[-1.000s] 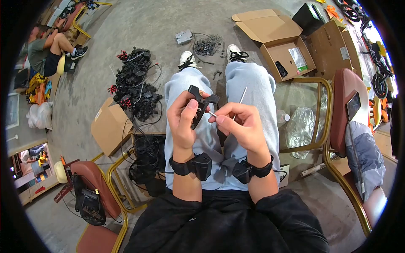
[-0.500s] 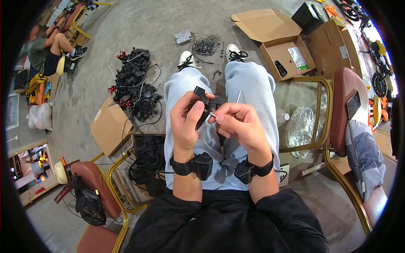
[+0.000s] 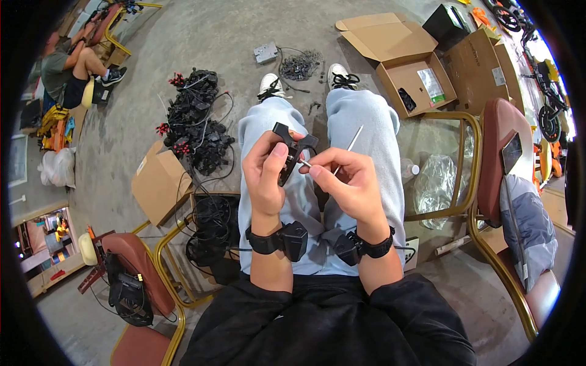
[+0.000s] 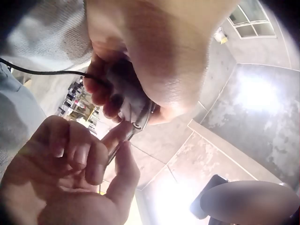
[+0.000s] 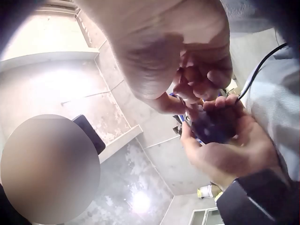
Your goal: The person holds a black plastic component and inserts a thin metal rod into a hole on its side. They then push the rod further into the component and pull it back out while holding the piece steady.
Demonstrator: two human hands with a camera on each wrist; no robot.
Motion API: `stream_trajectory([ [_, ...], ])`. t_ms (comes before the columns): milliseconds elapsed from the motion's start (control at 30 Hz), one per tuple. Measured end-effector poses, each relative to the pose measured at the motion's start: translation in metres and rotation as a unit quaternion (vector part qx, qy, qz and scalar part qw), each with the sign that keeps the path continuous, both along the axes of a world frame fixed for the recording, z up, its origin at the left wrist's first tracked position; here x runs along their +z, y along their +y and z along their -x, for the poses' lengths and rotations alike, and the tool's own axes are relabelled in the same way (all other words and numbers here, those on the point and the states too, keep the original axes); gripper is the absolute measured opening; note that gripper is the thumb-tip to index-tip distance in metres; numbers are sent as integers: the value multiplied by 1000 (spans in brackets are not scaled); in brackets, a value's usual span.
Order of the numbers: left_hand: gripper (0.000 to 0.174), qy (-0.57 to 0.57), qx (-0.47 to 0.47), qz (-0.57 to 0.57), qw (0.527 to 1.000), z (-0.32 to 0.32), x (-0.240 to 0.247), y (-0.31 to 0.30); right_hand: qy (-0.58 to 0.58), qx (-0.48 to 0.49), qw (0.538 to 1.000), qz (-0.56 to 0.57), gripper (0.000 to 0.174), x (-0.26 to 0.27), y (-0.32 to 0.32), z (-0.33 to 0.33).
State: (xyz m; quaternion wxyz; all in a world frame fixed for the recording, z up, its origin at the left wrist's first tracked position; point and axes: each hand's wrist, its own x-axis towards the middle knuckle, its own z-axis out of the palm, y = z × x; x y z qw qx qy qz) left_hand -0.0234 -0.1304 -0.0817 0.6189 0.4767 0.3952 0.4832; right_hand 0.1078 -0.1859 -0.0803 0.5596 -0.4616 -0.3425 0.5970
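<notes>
In the head view my left hand [image 3: 265,177] grips a black plastic device [image 3: 295,147] with a forked top, above my left thigh. The thumb lies along its near side. My right hand [image 3: 351,186] pinches a thin metal hex key [image 3: 355,137] between thumb and forefinger. One end of the key meets the side of the device, while its long arm sticks up past the knuckles. Seen from the left wrist, the device [image 4: 136,101] has a round screw hole in its end, right by the right hand's fingertips [image 4: 124,136]. My right palm hides part of the device in the right wrist view.
A pile of black devices with cables [image 3: 198,122] lies on the floor to the left. Ahead are a grey metal box [image 3: 265,53] and small loose black parts [image 3: 299,66]. An open cardboard box [image 3: 390,79] stands ahead right; chairs flank both sides. Another person sits far left.
The hex key's long arm swung toward upright half a second ago and now leans right again. The device tipped slightly to the right and came back. Both hands keep their hold.
</notes>
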Motion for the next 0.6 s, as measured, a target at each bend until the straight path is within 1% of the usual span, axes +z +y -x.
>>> stream_trajectory([
  [33,29,-1,-6,0,1000,0,-1,0,25,15,1000,-8,10,-2,0,0],
  [167,29,2,-8,0,1000,0,1,-1,47,14,999,13,11,-6,2,1],
  [233,30,4,-23,-7,1000,2,1,-1,138,52,988,34,11,-8,2,-2],
  [267,30,4,-23,-7,1000,1,0,-1,139,52,988,34,11,-7,2,-3],
  [333,30,6,-27,-25,999,0,0,-1,211,47,975,58,12,-4,3,-3],
  [433,30,2,-26,-20,999,0,0,-2,185,49,981,42,12,-5,2,-3],
  [567,31,7,-38,-21,999,1,1,-2,198,56,978,38,12,-6,2,-4],
  [600,31,7,-37,-17,999,1,2,-2,143,40,988,30,10,-5,2,-3],
])
